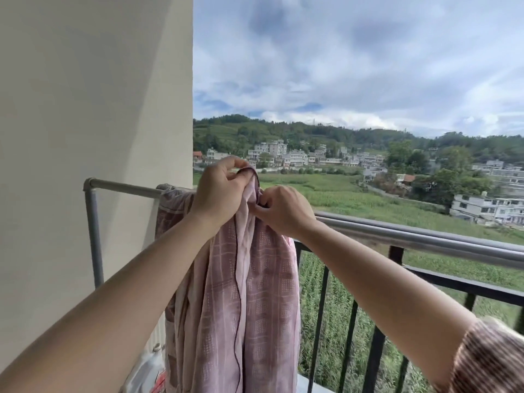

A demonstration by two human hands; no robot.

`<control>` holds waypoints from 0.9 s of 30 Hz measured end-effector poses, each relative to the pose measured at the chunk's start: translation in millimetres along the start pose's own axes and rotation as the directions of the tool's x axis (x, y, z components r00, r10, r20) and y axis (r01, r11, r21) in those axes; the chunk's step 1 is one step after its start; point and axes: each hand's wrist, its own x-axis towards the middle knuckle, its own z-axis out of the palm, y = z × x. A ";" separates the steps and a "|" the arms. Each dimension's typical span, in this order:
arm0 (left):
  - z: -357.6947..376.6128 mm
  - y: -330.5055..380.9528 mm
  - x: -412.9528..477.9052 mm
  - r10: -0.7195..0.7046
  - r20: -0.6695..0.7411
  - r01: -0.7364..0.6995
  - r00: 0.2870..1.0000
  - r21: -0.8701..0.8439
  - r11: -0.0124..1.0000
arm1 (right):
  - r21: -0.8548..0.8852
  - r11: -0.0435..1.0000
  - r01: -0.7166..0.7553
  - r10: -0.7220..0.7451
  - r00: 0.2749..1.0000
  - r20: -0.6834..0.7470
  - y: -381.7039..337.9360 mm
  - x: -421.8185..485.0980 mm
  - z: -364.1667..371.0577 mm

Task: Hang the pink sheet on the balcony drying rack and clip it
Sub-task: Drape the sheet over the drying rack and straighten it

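To the left of both hands, a pale wall (85,95) is filling that side of the view. In front of it the grey drying rack (122,186) is standing. Its upright post (95,236) is going down beside the left forearm, and its top bar is running toward the left hand (219,191). One part of the pink sheet (255,293) is lying over this bar, just left of the left wrist. Low under the left forearm something white and red is showing, too blurred to tell what it is.

The left hand is raised above the bar, and its curled fingers are pinching the dark-edged top of the sheet. The right hand (283,211) is just beside it, a little lower, and its fingertips are also pinching the cloth. Both hands are therefore closed on the same gathered part, close together. From the hands the checked sheet is hanging down in long folds between the two forearms.

To the right of the right hand, the metal balcony railing (425,236) is running away, with black bars under it. A striped sleeve (487,361) is covering the right upper arm. Beyond the hands a green field (354,199), white houses (283,154), wooded hills (283,131) and a cloudy sky (340,52) are showing.
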 end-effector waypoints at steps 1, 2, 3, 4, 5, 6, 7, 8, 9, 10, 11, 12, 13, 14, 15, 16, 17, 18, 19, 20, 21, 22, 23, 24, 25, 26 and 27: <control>2.1 8.4 2.6 0.025 -0.010 -0.026 1.000 -0.016 1.000 | 0.034 0.999 -0.032 0.033 0.999 -0.030 -1.0 1.8 1.2; 3.9 14.3 5.7 0.045 -0.021 -0.045 0.999 -0.028 0.999 | 0.093 0.994 -0.066 0.071 0.996 -0.050 -2.0 3.4 0.9; 5.4 18.3 8.6 0.056 -0.026 -0.057 0.998 -0.037 0.998 | 0.170 0.980 -0.101 0.111 0.992 -0.053 -2.3 5.0 0.4; 6.4 20.7 10.8 0.060 -0.029 -0.062 0.998 -0.042 0.997 | 0.248 0.960 -0.130 0.144 0.989 -0.038 -2.0 6.4 -1.1; 6.9 22.3 12.6 0.058 -0.038 -0.060 0.998 -0.057 0.997 | 0.303 0.940 -0.154 0.166 0.986 -0.014 0.3 8.5 -2.6; 7.4 23.2 14.2 0.045 -0.053 -0.050 0.998 -0.084 0.995 | 0.337 0.926 -0.168 0.174 0.985 0.014 3.4 9.7 -5.9; 8.2 24.3 15.4 0.030 -0.064 -0.037 0.998 -0.111 0.993 | 0.363 0.916 -0.169 0.164 0.985 0.045 6.8 9.6 -10.3; 8.7 26.5 16.0 0.023 -0.063 -0.031 0.998 -0.124 0.992 | 0.386 0.909 -0.157 0.138 0.987 0.077 10.9 8.9 -14.6; 9.4 29.6 16.4 0.025 -0.041 -0.030 0.999 -0.125 0.992 | 0.406 0.903 -0.140 0.107 0.989 0.105 15.6 8.4 -19.0; 11.1 33.4 16.6 0.030 -0.008 -0.031 1.000 -0.116 0.993 | 0.413 0.903 -0.115 0.072 0.990 0.119 20.2 7.8 -24.6; 12.9 37.2 17.2 0.034 0.019 -0.032 0.999 -0.102 0.994 | 0.400 0.913 -0.081 0.038 0.993 0.115 24.8 7.7 -29.9; 15.1 40.9 18.1 0.037 0.035 -0.034 0.999 -0.086 0.996 | 0.369 0.928 -0.045 0.008 0.995 0.101 28.7 7.4 -35.3; 17.8 44.3 18.9 0.038 0.047 -0.035 0.998 -0.073 0.997 | 0.340 0.940 -0.019 -0.010 0.997 0.082 31.0 6.8 -40.8; 20.6 47.7 19.4 0.038 0.062 -0.034 0.997 -0.059 0.998 | 0.334 0.943 -0.004 -0.017 0.998 0.062 31.8 6.2 -46.4; 23.3 50.7 19.3 0.036 0.080 -0.033 0.996 -0.046 0.998 | 0.354 0.935 0.003 -0.019 0.999 0.042 32.8 6.2 -50.7; 25.8 53.4 18.7 0.036 0.097 -0.033 0.995 -0.037 0.999 | 0.391 0.920 0.006 -0.017 1.000 0.025 33.9 5.7 -54.7; 27.8 55.8 17.9 0.035 0.107 -0.031 0.994 -0.033 0.999 | 0.424 0.906 0.001 -0.013 1.000 0.025 34.1 4.0 -58.6; 29.2 57.6 17.3 0.033 0.117 -0.029 0.993 -0.033 0.999 | 0.459 0.888 -0.014 -0.008 0.999 0.047 34.6 1.8 -62.6; 29.8 59.1 16.7 0.030 0.132 -0.026 0.991 -0.031 0.999 | 0.513 0.857 -0.045 -0.002 0.996 0.091 35.9 -0.2 -66.8; 29.9 59.9 16.5 0.025 0.151 -0.021 0.988 -0.024 0.999 | 0.583 0.807 -0.095 0.006 0.988 0.152 38.5 -1.5 -71.1; 29.4 60.2 16.4 0.016 0.172 -0.015 0.985 -0.009 1.000 | 0.665 0.730 -0.159 0.010 0.975 0.222 39.2 -3.0 -75.9; 28.9 60.1 16.3 0.008 0.189 -0.010 0.982 0.011 1.000 | 0.728 0.651 -0.215 0.014 0.962 0.271 40.4 -3.5 -77.6; 28.5 59.6 16.1 0.002 0.198 -0.008 0.980 0.028 1.000 | 0.761 0.605 -0.235 0.020 0.960 0.280 40.3 -3.9 -77.8; 28.2 59.0 15.6 0.004 0.200 -0.011 0.980 0.036 0.999 | 0.750 0.628 -0.206 0.037 0.971 0.236 39.5 -4.1 -75.3; 28.4 58.7 14.4 0.013 0.197 -0.021 0.980 0.038 0.999 | 0.704 0.693 -0.154 0.053 0.985 0.163 38.1 -4.0 -69.7; 28.8 58.0 12.8 0.032 0.193 -0.040 0.981 0.043 0.998 | 0.627 0.774 -0.095 0.057 0.995 0.081 36.4 -4.1 -62.0; 29.2 57.2 11.0 0.059 0.189 -0.071 0.980 0.059 0.996 | 0.529 0.847 -0.051 0.054 0.998 0.010 33.6 -4.5 -53.8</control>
